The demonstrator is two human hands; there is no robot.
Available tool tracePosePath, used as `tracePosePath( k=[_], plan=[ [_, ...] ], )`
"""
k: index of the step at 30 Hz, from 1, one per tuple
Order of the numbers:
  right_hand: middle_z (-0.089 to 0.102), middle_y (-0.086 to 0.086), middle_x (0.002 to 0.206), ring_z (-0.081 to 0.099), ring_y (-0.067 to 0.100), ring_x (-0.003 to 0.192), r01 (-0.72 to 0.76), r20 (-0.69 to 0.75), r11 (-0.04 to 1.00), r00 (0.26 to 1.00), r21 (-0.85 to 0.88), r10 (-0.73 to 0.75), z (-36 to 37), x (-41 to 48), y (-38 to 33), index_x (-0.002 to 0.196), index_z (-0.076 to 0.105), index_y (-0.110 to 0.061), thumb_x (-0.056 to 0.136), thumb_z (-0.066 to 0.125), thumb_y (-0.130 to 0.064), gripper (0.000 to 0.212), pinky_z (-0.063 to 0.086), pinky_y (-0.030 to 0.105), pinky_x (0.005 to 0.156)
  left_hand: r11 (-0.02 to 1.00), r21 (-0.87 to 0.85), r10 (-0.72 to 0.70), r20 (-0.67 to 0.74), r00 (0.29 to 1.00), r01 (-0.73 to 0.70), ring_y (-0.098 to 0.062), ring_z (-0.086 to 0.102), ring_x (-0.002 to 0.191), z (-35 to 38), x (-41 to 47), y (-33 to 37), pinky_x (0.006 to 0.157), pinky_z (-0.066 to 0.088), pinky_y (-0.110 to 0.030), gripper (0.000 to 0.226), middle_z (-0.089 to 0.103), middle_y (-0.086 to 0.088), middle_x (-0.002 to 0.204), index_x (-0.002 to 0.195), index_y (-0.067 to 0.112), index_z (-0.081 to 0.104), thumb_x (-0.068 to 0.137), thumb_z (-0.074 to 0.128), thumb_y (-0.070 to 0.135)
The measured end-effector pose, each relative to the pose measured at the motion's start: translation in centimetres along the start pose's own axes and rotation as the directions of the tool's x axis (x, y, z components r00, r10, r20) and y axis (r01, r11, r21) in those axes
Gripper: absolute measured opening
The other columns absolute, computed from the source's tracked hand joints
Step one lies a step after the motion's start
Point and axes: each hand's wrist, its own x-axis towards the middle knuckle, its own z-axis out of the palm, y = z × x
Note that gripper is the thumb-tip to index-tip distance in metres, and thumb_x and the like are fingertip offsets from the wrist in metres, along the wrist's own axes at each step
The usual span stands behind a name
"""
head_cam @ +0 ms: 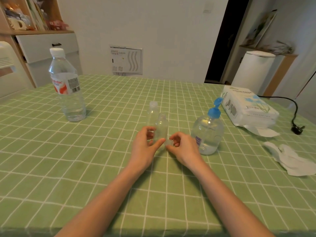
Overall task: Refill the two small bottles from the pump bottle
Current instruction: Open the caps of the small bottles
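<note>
Two small clear bottles stand mid-table. The near small bottle [161, 127] has no cap on its neck, and my left hand [145, 144] wraps around its lower part. Just behind it, the far small bottle [152, 112] wears its clear cap. My right hand [181, 146] pinches a small clear cap [169, 142] beside the near bottle's base. The pump bottle [207, 132], clear with a blue pump head, stands just right of my right hand, with a little liquid at its bottom.
A large water bottle [68, 86] stands at the far left of the green checked tablecloth [85, 159]. A tissue pack [248, 106] lies far right, crumpled tissues [289, 158] nearer the right edge, and a black cable with plug [296, 129] beyond.
</note>
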Motion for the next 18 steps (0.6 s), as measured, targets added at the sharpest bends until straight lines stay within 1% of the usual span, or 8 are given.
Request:
tracePosePath(
  k=[2, 4, 8, 12, 14, 15, 17, 18],
  plan=[
    [0.059, -0.002, 0.091, 0.053, 0.010, 0.081, 0.001, -0.003, 1.000, 1.000, -0.007, -0.001, 0.0, 0.0, 0.0, 0.111, 0.062, -0.013, 0.081, 0.071, -0.023, 0.033, 0.042, 0.021, 0.072, 1.000, 0.027, -0.005, -0.005, 1.000, 0.005, -0.015, 0.055, 0.104, 0.1, 0.0, -0.1, 0.089, 0.048, -0.025, 0.042, 0.056, -0.005, 0.114, 0.118, 0.014, 0.050, 0.082, 0.069, 0.018],
    [0.057, -0.003, 0.090, 0.052, 0.009, 0.080, 0.001, -0.008, 1.000, 1.000, -0.004, -0.001, 0.1, -0.1, 0.0, 0.111, 0.062, -0.014, 0.081, 0.072, -0.024, 0.033, 0.040, 0.020, 0.071, 0.997, 0.072, 0.000, -0.015, 1.000, 0.001, -0.017, 0.055, 0.105, 0.1, 0.0, -0.3, 0.093, 0.047, -0.031, 0.044, 0.056, -0.005, 0.114, 0.119, 0.013, 0.050, 0.081, 0.070, 0.022],
    [0.060, 0.000, 0.094, 0.053, 0.010, 0.081, 0.008, -0.008, 1.000, 1.000, -0.002, -0.008, 0.1, -0.2, 0.0, 0.112, 0.061, -0.014, 0.081, 0.071, -0.023, 0.034, 0.041, 0.021, 0.071, 0.989, 0.144, 0.021, -0.005, 1.000, -0.020, -0.018, 0.055, 0.106, 0.0, 0.0, -0.5, 0.095, 0.047, -0.038, 0.047, 0.057, -0.006, 0.117, 0.119, 0.010, 0.051, 0.080, 0.071, 0.027],
    [0.057, -0.001, 0.092, 0.052, 0.011, 0.082, -0.005, -0.002, 1.000, 1.000, 0.028, 0.005, -0.1, -0.5, -0.1, 0.114, 0.057, -0.015, 0.080, 0.072, -0.022, 0.038, 0.039, 0.021, 0.070, 0.976, 0.213, 0.040, -0.003, 0.999, -0.038, -0.015, 0.052, 0.107, -0.3, -0.5, -0.8, 0.095, 0.045, -0.033, 0.053, 0.053, -0.001, 0.117, 0.120, 0.012, 0.049, 0.077, 0.072, 0.033],
    [0.055, -0.003, 0.089, 0.053, 0.011, 0.081, -0.011, 0.003, 0.998, 1.000, 0.059, 0.011, -0.2, -0.7, -0.2, 0.116, 0.055, -0.015, 0.079, 0.073, -0.021, 0.042, 0.041, 0.023, 0.071, 0.986, 0.168, 0.007, -0.017, 1.000, -0.004, -0.012, 0.052, 0.104, -0.8, -0.7, -0.7, 0.089, 0.046, -0.028, 0.052, 0.053, 0.002, 0.114, 0.117, 0.014, 0.050, 0.077, 0.071, 0.041],
    [0.055, -0.003, 0.089, 0.053, 0.012, 0.081, -0.015, 0.007, 0.997, 1.000, 0.071, 0.014, -0.3, -0.8, -0.2, 0.117, 0.054, -0.015, 0.078, 0.073, -0.020, 0.043, 0.043, 0.024, 0.072, 0.993, 0.107, -0.047, -0.021, 0.999, 0.049, -0.011, 0.054, 0.100, -1.0, -0.8, -0.5, 0.083, 0.046, -0.024, 0.051, 0.055, 0.004, 0.110, 0.111, 0.017, 0.051, 0.076, 0.066, 0.050],
    [0.056, -0.002, 0.091, 0.053, 0.012, 0.081, -0.020, 0.014, 0.996, 1.000, 0.087, 0.019, -0.5, -1.1, -0.2, 0.118, 0.052, -0.015, 0.078, 0.074, -0.019, 0.045, 0.046, 0.026, 0.075, 0.981, -0.060, -0.184, -0.027, 0.983, 0.182, -0.010, 0.056, 0.091, -1.5, -1.1, 0.0, 0.076, 0.044, -0.024, 0.053, 0.057, 0.005, 0.099, 0.096, 0.022, 0.052, 0.073, 0.046, 0.070],
    [0.056, -0.002, 0.092, 0.053, 0.012, 0.082, -0.020, 0.014, 0.995, 1.000, 0.094, 0.019, -0.6, -1.3, -0.2, 0.118, 0.052, -0.015, 0.077, 0.074, -0.018, 0.046, 0.048, 0.027, 0.077, 0.963, -0.133, -0.241, -0.042, 0.970, 0.233, -0.012, 0.055, 0.088, -1.6, -0.9, 0.1, 0.077, 0.045, -0.028, 0.053, 0.057, 0.003, 0.095, 0.091, 0.022, 0.051, 0.076, 0.037, 0.071]
  ],
)
